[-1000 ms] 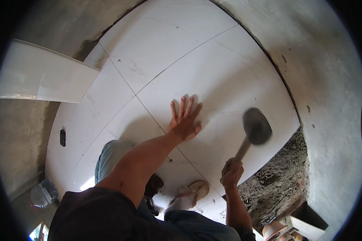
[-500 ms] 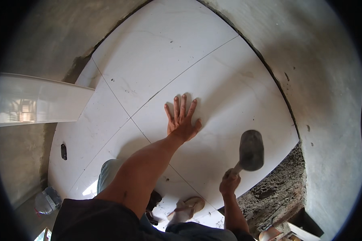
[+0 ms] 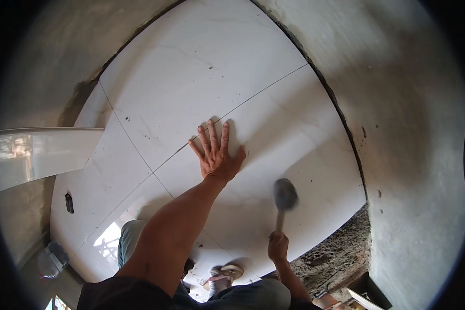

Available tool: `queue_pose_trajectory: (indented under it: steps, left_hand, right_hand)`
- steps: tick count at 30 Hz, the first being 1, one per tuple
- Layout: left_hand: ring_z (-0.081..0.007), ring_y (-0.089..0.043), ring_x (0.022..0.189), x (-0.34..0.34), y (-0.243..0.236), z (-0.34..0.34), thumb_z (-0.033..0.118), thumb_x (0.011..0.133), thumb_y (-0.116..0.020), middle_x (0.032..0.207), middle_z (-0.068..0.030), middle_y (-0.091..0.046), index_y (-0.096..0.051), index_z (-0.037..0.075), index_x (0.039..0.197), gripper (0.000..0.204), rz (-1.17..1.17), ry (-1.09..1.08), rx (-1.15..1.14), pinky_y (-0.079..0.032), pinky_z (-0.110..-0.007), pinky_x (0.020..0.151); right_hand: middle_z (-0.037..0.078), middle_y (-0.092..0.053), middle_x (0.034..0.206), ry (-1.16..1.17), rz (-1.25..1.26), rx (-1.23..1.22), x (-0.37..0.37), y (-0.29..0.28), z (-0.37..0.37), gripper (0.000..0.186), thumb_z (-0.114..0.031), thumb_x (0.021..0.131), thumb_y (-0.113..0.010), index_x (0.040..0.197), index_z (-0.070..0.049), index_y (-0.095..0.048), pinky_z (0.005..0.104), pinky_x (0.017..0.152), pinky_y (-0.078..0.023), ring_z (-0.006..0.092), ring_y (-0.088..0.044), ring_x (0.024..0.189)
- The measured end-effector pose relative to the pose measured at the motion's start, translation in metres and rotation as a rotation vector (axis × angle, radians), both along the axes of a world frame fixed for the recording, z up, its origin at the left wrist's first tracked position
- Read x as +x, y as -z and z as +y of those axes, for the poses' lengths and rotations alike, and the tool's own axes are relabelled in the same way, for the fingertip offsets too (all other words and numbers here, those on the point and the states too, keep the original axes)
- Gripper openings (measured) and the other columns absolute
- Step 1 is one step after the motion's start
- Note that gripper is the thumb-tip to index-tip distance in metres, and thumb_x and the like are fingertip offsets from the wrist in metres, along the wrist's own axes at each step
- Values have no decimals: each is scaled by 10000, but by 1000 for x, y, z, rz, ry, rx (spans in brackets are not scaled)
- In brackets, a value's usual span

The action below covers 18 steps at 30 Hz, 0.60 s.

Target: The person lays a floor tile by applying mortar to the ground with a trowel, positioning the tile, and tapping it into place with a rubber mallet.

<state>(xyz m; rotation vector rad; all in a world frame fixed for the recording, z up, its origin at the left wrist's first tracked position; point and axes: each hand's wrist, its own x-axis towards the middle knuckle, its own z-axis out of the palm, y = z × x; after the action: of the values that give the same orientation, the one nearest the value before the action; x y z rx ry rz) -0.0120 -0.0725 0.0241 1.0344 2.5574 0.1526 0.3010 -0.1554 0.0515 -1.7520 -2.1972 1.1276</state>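
Observation:
My left hand [image 3: 219,157] lies flat with fingers spread on a large white floor tile [image 3: 263,137], its fingertips reaching the joint with the tile beyond. My right hand [image 3: 278,247] is closed round the handle of a rubber mallet [image 3: 285,194] with a dark, rounded head. The mallet head is over the same tile, to the right of and nearer than my left hand. It is slightly blurred, and I cannot tell whether it touches the tile.
Grey cement walls rise left and right [image 3: 398,155]. A white panel [image 3: 41,155] juts in from the left. A small black object [image 3: 69,203] lies on the left tiles, near a clear plastic bottle [image 3: 52,259]. Rough mortar [image 3: 336,248] shows past the tile's near right edge.
The mallet has moved left and its head looks smaller, lower toward the tile. My left hand stays flat, now touching nearer the joint. The whole view has shifted a little.

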Motion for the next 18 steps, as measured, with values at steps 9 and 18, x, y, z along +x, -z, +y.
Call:
queue_pose_trajectory:
  steps: [9,18]
  left_hand:
    - [-370,89,1418,-1,-6,1,539,848,-480,1562,-87,4,-97,227,1500,818,-88,43,-87,82,-628,1080]
    - [-384,84,1416,-10,0,3,540,845,-477,1564,-82,-6,-118,207,1498,817,-66,53,-87,83,-638,1072]
  right_hand:
    - [154,-498,564,27,-81,-87,-2,-4,17,533,-393,959,-242,652,-24,-474,417,507,-404,352,-521,520]
    - [147,-529,608,-94,-118,-38,-16,-5,41,280,-183,894,-407,673,-32,-493,427,519,-428,350,-545,540]
